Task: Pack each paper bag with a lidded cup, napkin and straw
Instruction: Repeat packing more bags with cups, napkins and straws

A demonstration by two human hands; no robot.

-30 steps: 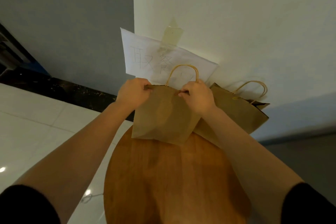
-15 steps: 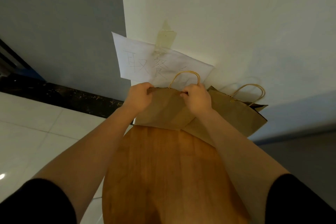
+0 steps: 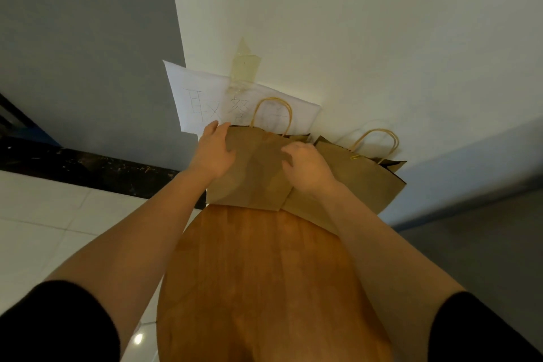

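Note:
Two brown paper bags with twine handles stand side by side at the far edge of a round wooden table (image 3: 264,279), against the white wall. On the upper left edge of the left bag (image 3: 255,176) rests my left hand (image 3: 214,153), its fingers fairly straight. My right hand (image 3: 305,166) lies on the same bag's front near the top right, fingers loosely bent and not pinching the paper. The right bag (image 3: 370,182) leans partly behind my right forearm. The insides of both bags are hidden; no cup, napkin or straw shows.
A white paper sign (image 3: 202,100) with handwritten characters is taped to the wall just behind the left bag. Left of the table lie white floor tiles (image 3: 44,214) and a dark skirting strip. A grey wall stands at the far left.
The left bag has gone down from being held above the table to standing at its far edge. Both hands have let go of its top rim and now rest on its front.

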